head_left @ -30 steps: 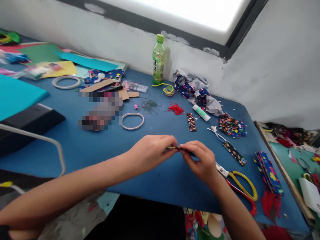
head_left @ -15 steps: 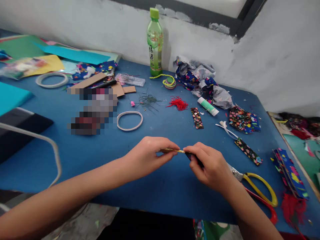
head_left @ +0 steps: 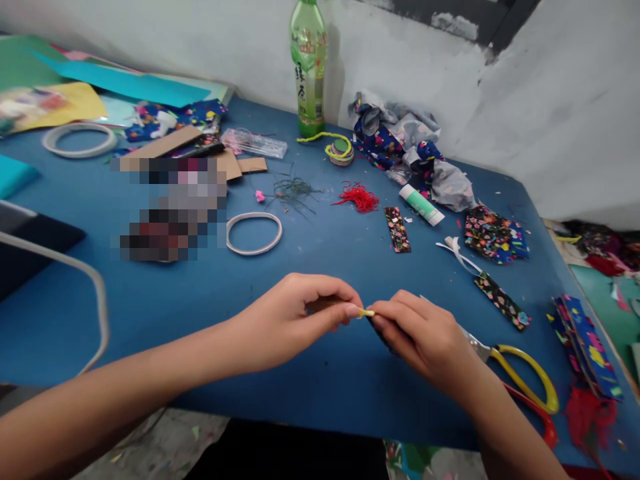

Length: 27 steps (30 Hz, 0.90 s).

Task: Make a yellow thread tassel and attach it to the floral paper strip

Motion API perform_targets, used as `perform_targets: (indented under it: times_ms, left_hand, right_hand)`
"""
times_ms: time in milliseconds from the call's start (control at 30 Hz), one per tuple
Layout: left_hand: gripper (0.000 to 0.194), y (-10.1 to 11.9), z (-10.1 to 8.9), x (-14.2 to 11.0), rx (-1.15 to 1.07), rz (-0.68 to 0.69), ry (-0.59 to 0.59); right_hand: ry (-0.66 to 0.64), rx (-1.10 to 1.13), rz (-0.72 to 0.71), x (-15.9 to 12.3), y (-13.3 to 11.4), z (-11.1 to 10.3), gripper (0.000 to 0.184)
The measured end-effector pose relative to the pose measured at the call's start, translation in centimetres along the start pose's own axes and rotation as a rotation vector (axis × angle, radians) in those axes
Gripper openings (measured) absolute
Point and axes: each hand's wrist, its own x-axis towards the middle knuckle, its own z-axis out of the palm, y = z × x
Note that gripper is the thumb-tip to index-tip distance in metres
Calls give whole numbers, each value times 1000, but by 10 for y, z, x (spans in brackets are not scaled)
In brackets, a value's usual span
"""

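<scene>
My left hand [head_left: 300, 317] and my right hand [head_left: 425, 337] meet above the front of the blue table [head_left: 150, 293]. Both pinch one small strip [head_left: 366, 313] between fingertips: a pale yellow end shows at the left fingers, and a dark patterned part runs under my right hand. Most of the strip is hidden by the fingers. Scissors [head_left: 520, 383] with yellow and red handles lie just right of my right hand, partly under my wrist.
Patterned fabric strips [head_left: 397, 229] [head_left: 501, 301], a glue stick [head_left: 421, 204], red thread [head_left: 357, 197], tape rings [head_left: 254, 233] [head_left: 79, 139], a green bottle [head_left: 309, 67], crumpled fabric [head_left: 400, 143] and coloured paper sheets [head_left: 120, 83] lie across the table. A stack of folded strips [head_left: 585, 347] sits at the right edge.
The view has tilted down and the window has left the frame. My hands stay together on the strip, and more of its pale yellow end now shows between the fingertips.
</scene>
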Motion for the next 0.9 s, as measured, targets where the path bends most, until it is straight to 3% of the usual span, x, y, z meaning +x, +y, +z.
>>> perform_targets:
  times_ms: [167,367,433,500,633,900]
  left_hand:
    - [17,-1,0,-1,111,99,16]
    - [24,-14,3,-4,437,510,214]
    - [33,-18,5,-4,495,614,200]
    - [27,-20,8,-4,519,674,158]
    - [10,-18,11,-4,421,667,103]
    - [5,-7,10,-6,182,384,15]
  right_hand:
    - [7,77,4,0,-3,-2,18]
    - [31,105,37,1,-8,-3,16]
    - [33,119,44,1,-10,-2,16]
    - [24,146,52,1,-11,-1,18]
    - [1,238,80,2,-14,-1,21]
    - [-20,508,198,5,-19,-6,19]
